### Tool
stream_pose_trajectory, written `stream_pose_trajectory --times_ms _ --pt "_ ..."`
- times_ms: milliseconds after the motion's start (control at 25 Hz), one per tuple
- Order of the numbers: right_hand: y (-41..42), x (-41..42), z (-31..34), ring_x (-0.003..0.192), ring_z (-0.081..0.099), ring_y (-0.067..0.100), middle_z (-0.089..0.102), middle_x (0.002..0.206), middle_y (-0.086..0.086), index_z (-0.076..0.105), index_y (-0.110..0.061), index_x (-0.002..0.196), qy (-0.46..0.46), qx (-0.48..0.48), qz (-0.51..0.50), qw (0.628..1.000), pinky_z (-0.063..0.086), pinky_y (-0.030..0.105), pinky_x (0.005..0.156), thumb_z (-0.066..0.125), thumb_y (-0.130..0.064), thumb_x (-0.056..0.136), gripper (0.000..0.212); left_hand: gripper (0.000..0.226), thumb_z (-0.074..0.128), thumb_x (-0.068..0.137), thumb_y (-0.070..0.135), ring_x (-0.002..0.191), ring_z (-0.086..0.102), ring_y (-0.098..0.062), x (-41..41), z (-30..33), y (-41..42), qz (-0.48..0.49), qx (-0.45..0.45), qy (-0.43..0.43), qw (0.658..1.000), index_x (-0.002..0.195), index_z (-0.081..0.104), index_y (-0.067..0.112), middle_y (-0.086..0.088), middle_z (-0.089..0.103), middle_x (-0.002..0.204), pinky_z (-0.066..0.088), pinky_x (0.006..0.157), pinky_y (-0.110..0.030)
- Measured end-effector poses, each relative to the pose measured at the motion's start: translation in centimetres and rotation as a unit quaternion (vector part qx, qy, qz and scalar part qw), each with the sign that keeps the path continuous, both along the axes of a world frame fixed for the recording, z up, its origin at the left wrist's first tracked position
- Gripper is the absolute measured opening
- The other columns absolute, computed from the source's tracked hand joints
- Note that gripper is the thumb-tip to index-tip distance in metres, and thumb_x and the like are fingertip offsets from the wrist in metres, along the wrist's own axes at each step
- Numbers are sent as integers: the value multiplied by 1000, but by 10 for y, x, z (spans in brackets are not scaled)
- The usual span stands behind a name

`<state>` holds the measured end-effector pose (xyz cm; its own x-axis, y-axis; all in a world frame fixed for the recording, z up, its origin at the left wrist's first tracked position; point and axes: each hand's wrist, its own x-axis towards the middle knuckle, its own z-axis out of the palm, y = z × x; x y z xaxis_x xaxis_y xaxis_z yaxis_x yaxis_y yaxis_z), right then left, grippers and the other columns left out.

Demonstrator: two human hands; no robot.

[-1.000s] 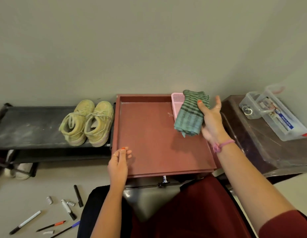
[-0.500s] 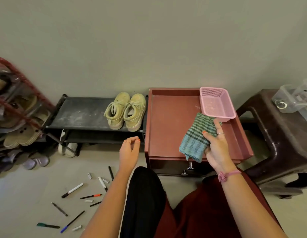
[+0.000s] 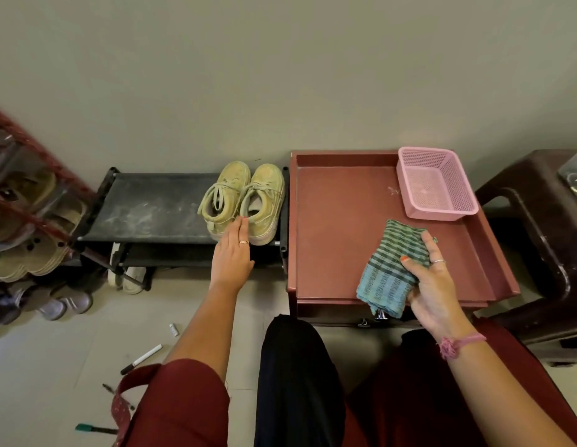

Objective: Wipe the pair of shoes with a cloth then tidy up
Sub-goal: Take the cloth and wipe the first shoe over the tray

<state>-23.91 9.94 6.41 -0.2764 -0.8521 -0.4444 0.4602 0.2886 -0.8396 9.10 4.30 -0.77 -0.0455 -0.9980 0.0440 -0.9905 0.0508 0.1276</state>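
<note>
A pair of yellow-green sneakers (image 3: 245, 196) stands side by side on the right end of a low black shoe rack (image 3: 151, 206). My left hand (image 3: 233, 254) stretches toward them with straight fingers, its fingertips at the heels of the pair. My right hand (image 3: 434, 287) grips a folded green striped cloth (image 3: 389, 269) over the front part of a red-brown cabinet top (image 3: 342, 227).
A pink mesh basket (image 3: 437, 183) sits at the cabinet's back right corner. A dark brown stool (image 3: 539, 240) stands to the right. Several pens (image 3: 140, 359) lie on the floor at the left. A red rack with sandals (image 3: 32, 240) fills the far left.
My left hand has reached forward from mid-air to the heels of the sneakers. My right hand has kept the cloth low over the cabinet top. The view has pulled back.
</note>
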Motion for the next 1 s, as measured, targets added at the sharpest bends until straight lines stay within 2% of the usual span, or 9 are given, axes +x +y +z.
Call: stream_pose_trajectory --times_ms 160,280,440,560,680,880,1000 --pt "-11 4 -21 111 61 16 62 122 -4 43 -33 138 11 30 -8 999 51 36 89 48 4 92 60 116 89 61 26 144 26 -32 6 -22 -21 -56 -7 -45 997 149 19 -1 -20 26 154 28 117 -42" --pt "-19 9 -35 109 61 15 62 122 -5 44 -33 138 11 43 -6 999 51 35 86 49 3 92 59 117 89 59 23 144 25 -33 6 -36 -34 -40 -20 -43 998 147 16 0 -20 27 153 28 116 -46" --pt "-27 13 -46 109 61 17 63 121 -3 44 -31 138 4 53 -6 999 50 39 90 48 4 92 58 100 83 65 13 142 27 -30 2 -50 -46 -10 -74 -47 996 145 23 3 -17 32 151 26 115 -46" --pt "-30 14 -52 111 61 18 63 121 -3 45 -32 137 0 60 -4 998 49 43 94 48 3 92 57 85 80 68 9 139 34 -30 4 -57 -54 -18 -122 -26 992 137 33 5 -17 40 146 29 113 -46" --pt "-29 13 -55 111 61 18 64 120 -3 45 -32 137 -9 66 -7 998 48 44 95 48 3 92 57 79 77 65 5 138 36 -30 6 -58 -54 -32 -151 -5 988 133 36 5 -16 44 142 29 113 -47" --pt "-24 9 -51 111 61 19 63 121 -1 45 -32 137 -20 66 -9 998 50 44 92 49 3 92 57 84 77 61 2 138 33 -33 7 -42 -57 -63 -138 38 988 133 36 4 -18 43 140 27 114 -53" --pt "-17 2 -45 109 62 19 64 121 0 45 -32 137 -31 59 -18 998 51 42 89 49 3 92 57 88 82 60 7 138 33 -35 5 -22 -58 -73 -117 45 989 136 37 0 -20 43 138 24 115 -53"
